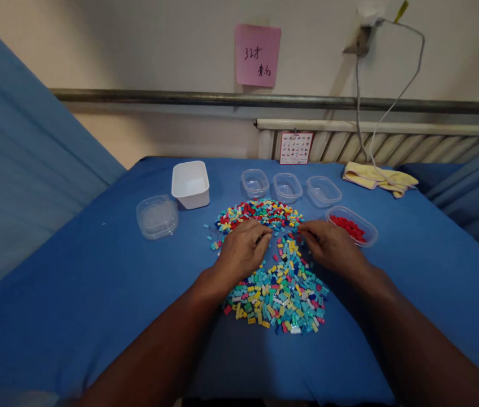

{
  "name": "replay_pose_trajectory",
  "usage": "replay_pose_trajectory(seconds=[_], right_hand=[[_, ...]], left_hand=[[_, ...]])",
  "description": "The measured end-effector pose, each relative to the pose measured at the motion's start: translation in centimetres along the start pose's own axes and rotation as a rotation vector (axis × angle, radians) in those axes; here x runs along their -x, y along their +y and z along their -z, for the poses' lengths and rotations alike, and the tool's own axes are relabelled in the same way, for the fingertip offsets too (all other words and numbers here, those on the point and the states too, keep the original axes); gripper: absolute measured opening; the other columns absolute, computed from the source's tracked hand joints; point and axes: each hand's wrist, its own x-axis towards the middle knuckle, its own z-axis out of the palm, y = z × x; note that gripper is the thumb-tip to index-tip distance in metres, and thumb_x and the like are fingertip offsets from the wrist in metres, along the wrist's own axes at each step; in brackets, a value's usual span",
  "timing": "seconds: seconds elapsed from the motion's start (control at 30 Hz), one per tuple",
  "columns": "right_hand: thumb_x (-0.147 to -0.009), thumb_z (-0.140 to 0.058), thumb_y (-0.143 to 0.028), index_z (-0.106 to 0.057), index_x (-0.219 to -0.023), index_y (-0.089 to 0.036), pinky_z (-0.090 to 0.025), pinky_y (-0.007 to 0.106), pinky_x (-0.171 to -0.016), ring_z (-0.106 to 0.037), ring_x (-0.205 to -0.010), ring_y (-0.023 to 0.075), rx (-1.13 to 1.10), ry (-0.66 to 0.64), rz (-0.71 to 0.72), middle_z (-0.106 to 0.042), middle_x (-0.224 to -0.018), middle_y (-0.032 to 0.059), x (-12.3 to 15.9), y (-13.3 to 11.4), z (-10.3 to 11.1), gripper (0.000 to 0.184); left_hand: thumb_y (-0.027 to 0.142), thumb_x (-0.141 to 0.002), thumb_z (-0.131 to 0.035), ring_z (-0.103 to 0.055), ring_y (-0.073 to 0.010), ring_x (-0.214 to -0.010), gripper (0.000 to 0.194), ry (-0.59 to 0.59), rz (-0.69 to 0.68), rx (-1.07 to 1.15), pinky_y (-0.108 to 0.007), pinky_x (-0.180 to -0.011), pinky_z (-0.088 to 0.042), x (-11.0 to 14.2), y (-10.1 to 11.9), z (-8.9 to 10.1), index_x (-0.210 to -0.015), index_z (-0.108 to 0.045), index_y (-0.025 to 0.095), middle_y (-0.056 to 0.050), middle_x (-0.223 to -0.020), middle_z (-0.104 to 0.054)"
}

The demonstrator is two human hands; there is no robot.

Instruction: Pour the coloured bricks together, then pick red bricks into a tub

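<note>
Small toy building bricks in many colours lie in two heaps on the blue cloth. The far brick heap (260, 210) holds many red pieces; the near brick heap (279, 294) is mostly light blue, yellow and pink, and a trail of bricks joins the two. My left hand (243, 249) is at the left edge of the far heap, fingers curled and pressed together. At that heap's right edge, my right hand (335, 246) has its fingertips pinched. Whatever sits between the fingers of either hand is too small to make out. Red bricks (347, 227) fill a clear tub (374, 236) beside my right hand.
Three clear tubs, left (255, 183), middle (287, 187) and right (324, 192), stand behind the far heap. A white bin (194, 199) and stacked clear lids or tubs (157, 217) are at left. A yellow cloth (362, 175) and a hanging cable (358, 107) are at back right.
</note>
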Motion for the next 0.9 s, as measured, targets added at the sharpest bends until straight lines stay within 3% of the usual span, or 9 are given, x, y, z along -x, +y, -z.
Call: replay_pose_trajectory(seconds=[0.27,0.47,0.9], right_hand=[[-0.103,-0.06,-0.022,-0.081,-0.124,-0.023,-0.053,0.038,-0.095,-0.074,-0.106,0.0281,0.151,-0.132,0.057,-0.083,-0.113,0.0095,-1.1,-0.1,-0.6,0.029],[-0.103,-0.055,-0.015,-0.08,-0.131,-0.024,-0.051,0.035,-0.095,-0.073,-0.106,0.0267,0.268,-0.234,0.093,-0.081,-0.114,0.0116,-1.9,-1.1,-0.8,0.039],[-0.106,-0.053,-0.021,-0.081,-0.105,-0.019,-0.053,0.037,-0.088,-0.075,-0.098,0.0286,0.309,-0.177,-0.014,-0.082,-0.101,0.0136,-2.2,-1.5,-0.9,0.029]], left_hand=[[0.024,-0.106,-0.06,-0.073,-0.0241,-0.102,0.018,-0.023,0.011,-0.014,-0.04,-0.09,-0.058,-0.1,0.1,0.1,-0.109,-0.078,0.022,-0.007,-0.104,-0.078],[0.025,-0.106,-0.061,-0.072,-0.0242,-0.102,0.018,-0.037,0.007,-0.027,-0.04,-0.091,-0.058,-0.1,0.1,0.0,-0.109,-0.078,0.022,-0.007,-0.104,-0.078],[0.025,-0.106,-0.06,-0.072,-0.0242,-0.101,0.017,-0.037,0.001,-0.017,-0.041,-0.091,-0.058,-0.1,0.2,0.2,-0.109,-0.077,0.021,-0.008,-0.104,-0.078]])
